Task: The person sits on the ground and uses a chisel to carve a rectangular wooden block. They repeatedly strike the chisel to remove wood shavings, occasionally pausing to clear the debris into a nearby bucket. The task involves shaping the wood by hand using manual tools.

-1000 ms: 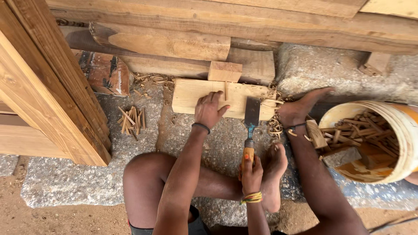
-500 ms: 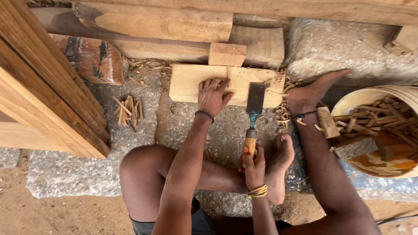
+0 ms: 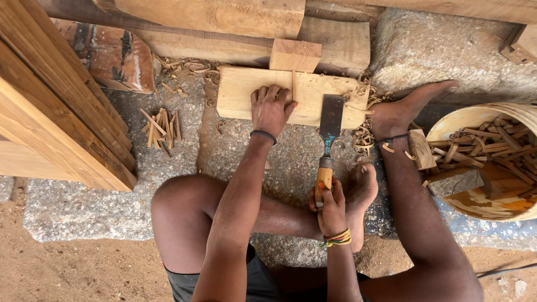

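Wood board (image 3: 246,98): pale, flat on the stone slab (image 3: 168,162), long side left-right. All places below are relative to it.
Left hand (image 3: 271,109): palm down on the board near its middle, fingers spread flat and pressing, not curled around anything. Dark band on the wrist.
Thin stick (image 3: 293,85): lies on the board just beside the left fingertips, running away from the person.
Right hand (image 3: 331,206): well below the board's near edge, fingers wrapped tight around the chisel handle. Coloured bands on the wrist.
Chisel (image 3: 330,126): wide dark blade resting on the board's right part, wooden handle pointing back toward the person.
Small block (image 3: 295,55): sits at the board's far edge, touching it.
Shavings (image 3: 363,137): curled, piled at the board's right end.
Right foot (image 3: 403,109): against the board's right end.
Bucket (image 3: 447,120): well right of the board, holds wood strips.
Stick pile (image 3: 162,127): left of the board, on the slab.
Planks (image 3: 56,100): stacked far left.
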